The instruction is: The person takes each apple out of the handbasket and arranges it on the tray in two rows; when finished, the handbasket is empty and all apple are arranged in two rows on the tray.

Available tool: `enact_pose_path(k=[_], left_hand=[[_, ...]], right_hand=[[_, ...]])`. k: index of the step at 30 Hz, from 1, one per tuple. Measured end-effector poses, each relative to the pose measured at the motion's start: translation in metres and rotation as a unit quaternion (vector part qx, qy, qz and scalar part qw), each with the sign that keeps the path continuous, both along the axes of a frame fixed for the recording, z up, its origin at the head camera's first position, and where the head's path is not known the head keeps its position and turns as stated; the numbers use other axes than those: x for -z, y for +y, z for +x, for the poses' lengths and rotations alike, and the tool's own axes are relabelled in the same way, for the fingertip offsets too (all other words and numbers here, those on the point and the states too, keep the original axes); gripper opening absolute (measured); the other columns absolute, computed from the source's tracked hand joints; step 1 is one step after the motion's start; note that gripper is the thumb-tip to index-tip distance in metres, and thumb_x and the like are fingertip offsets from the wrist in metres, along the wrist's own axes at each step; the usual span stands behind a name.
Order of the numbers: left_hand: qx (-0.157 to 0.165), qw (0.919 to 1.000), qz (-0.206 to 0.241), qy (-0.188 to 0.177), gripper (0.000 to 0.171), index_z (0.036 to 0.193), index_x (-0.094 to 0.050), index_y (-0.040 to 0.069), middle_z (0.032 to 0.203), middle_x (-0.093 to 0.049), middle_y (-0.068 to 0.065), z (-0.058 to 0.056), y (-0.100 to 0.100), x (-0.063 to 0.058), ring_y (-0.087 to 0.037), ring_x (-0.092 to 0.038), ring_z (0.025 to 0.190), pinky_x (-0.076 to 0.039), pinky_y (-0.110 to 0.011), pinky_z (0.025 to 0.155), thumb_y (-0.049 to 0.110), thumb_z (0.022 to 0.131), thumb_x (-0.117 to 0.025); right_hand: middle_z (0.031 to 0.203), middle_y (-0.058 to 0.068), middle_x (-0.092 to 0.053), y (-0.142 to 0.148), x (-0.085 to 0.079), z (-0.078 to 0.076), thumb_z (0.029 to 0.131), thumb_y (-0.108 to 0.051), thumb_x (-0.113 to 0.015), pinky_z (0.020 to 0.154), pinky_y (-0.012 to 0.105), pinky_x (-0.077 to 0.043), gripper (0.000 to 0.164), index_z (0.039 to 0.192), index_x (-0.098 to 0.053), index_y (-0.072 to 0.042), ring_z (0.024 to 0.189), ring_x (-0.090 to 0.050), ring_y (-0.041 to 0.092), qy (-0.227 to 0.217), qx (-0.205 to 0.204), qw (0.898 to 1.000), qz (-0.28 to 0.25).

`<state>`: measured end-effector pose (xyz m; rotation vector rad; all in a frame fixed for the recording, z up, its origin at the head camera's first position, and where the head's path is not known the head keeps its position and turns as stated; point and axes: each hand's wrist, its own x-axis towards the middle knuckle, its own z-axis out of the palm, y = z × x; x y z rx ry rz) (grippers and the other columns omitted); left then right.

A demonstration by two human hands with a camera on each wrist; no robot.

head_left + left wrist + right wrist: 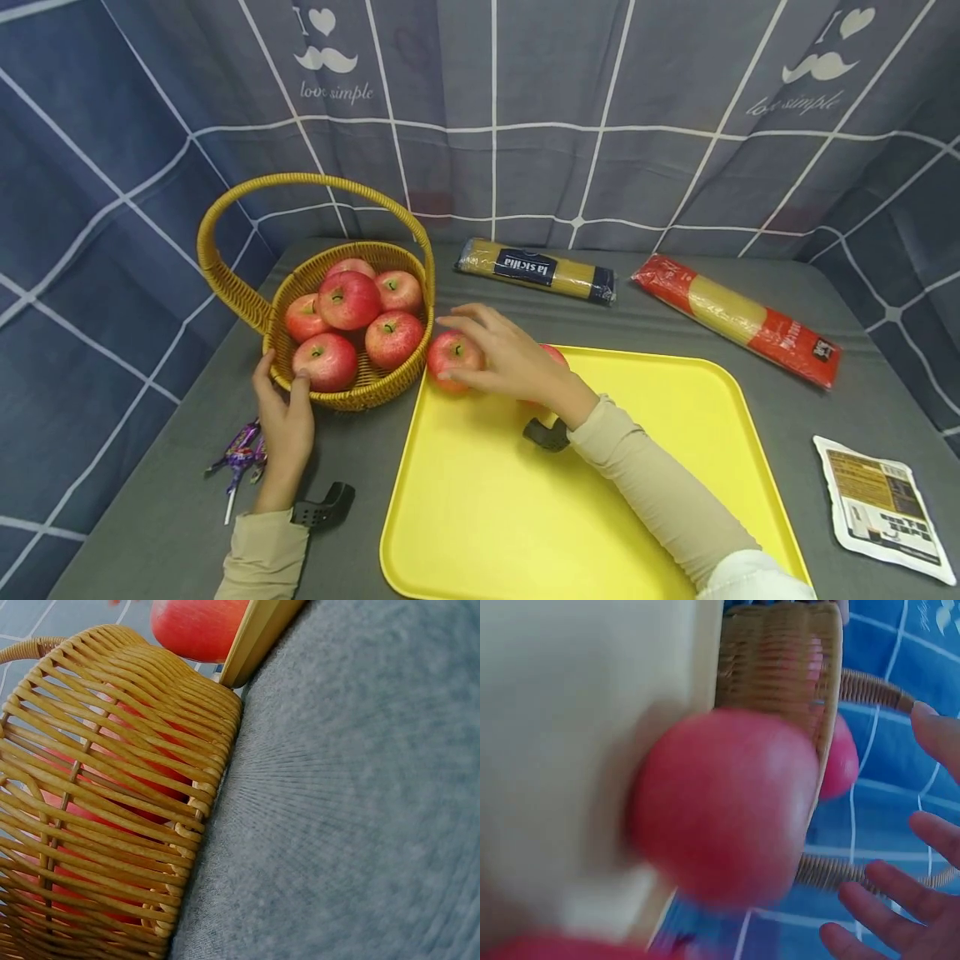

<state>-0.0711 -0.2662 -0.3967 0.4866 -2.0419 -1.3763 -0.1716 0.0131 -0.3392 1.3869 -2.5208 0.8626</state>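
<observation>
My left hand (283, 417) rests its fingertips at the near left rim of a wicker basket (367, 398), which holds several red apples (349, 300). Around another apple (454, 360), at the far left corner of a yellow tray (465, 492), my right hand (513, 354) spreads its fingers. The right wrist view shows those fingers (900, 900) apart from the apple (727, 810). A further apple (553, 354) on the tray is mostly hidden behind the right hand. In the left wrist view the basket's woven side (112, 787) fills the left part, and the left hand is out of sight.
Behind the tray lie a blue-labelled spaghetti pack (536, 271) and a red pasta pack (738, 321). A white-edged pouch (885, 508) is at the right. Purple-wrapped lollipops (240, 454) lie left of my left hand. The basket's tall handle (315, 178) arches up before a grid-patterned curtain.
</observation>
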Motion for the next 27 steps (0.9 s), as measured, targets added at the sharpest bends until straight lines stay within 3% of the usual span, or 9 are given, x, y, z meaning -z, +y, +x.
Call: enact_pose_path(k=[7,11,15,18,22,27], left_hand=[[-0.006,0.9999,-0.010,0.002,0.052,0.138,-0.028,0.005,0.142,-0.031,-0.015,0.001,-0.003,-0.001,-0.024,-0.026,0.134,-0.017,-0.039,0.112,0.017,0.090,-0.048],[-0.004,0.9999,-0.014,-0.005,0.053,0.138,-0.028,0.006,0.143,-0.031,-0.016,0.002,-0.001,-0.001,-0.025,-0.026,0.134,-0.017,-0.043,0.111,0.019,0.091,-0.048],[0.000,0.9998,-0.015,-0.010,0.053,0.138,-0.028,0.007,0.143,-0.030,-0.016,0.002,0.001,-0.002,-0.026,-0.025,0.135,-0.017,-0.045,0.111,0.021,0.091,-0.048],[0.002,0.9998,-0.018,-0.010,0.054,0.138,-0.027,0.007,0.144,-0.029,-0.016,0.002,0.001,-0.003,-0.026,-0.024,0.135,-0.016,-0.045,0.111,0.022,0.091,-0.048],[-0.002,0.9997,-0.020,-0.012,0.053,0.139,-0.027,0.008,0.144,-0.029,-0.016,0.004,0.000,-0.004,-0.026,-0.024,0.135,-0.016,-0.045,0.111,0.022,0.091,-0.048],[-0.003,0.9997,-0.019,-0.017,0.053,0.138,-0.028,0.008,0.143,-0.030,-0.015,0.004,0.000,-0.004,-0.025,-0.024,0.135,-0.017,-0.044,0.111,0.023,0.091,-0.048]], right_hand=[[0.125,0.001,-0.047,-0.071,-0.021,0.004,0.081,-0.056,-0.055,0.097,0.033,-0.040,0.065,0.134,-0.041,-0.020,0.114,-0.047,0.016,0.032,-0.036,0.997,0.065],[0.129,0.005,-0.045,-0.104,-0.028,0.005,0.083,-0.053,-0.054,0.101,0.033,-0.036,0.063,0.135,-0.041,-0.019,0.119,-0.043,0.016,0.070,-0.047,0.992,0.089],[0.137,0.006,-0.041,-0.130,-0.030,0.000,0.085,-0.048,-0.053,0.108,0.037,-0.028,0.057,0.133,-0.043,-0.019,0.130,-0.033,0.018,0.095,-0.032,0.990,0.096],[0.145,0.003,-0.031,-0.147,-0.031,-0.009,0.084,-0.050,-0.053,0.108,0.043,-0.026,0.056,0.133,-0.043,-0.024,0.135,-0.024,0.022,0.085,-0.002,0.991,0.104],[0.152,0.002,-0.015,-0.164,-0.028,-0.019,0.081,-0.054,-0.056,0.110,0.047,-0.021,0.062,0.136,-0.039,-0.030,0.140,-0.012,0.026,0.032,0.033,0.992,0.114],[0.151,0.005,-0.015,-0.170,-0.016,-0.027,0.081,-0.046,-0.062,0.108,0.044,-0.026,0.061,0.135,-0.041,-0.029,0.139,-0.012,0.028,-0.002,0.043,0.994,0.105]])
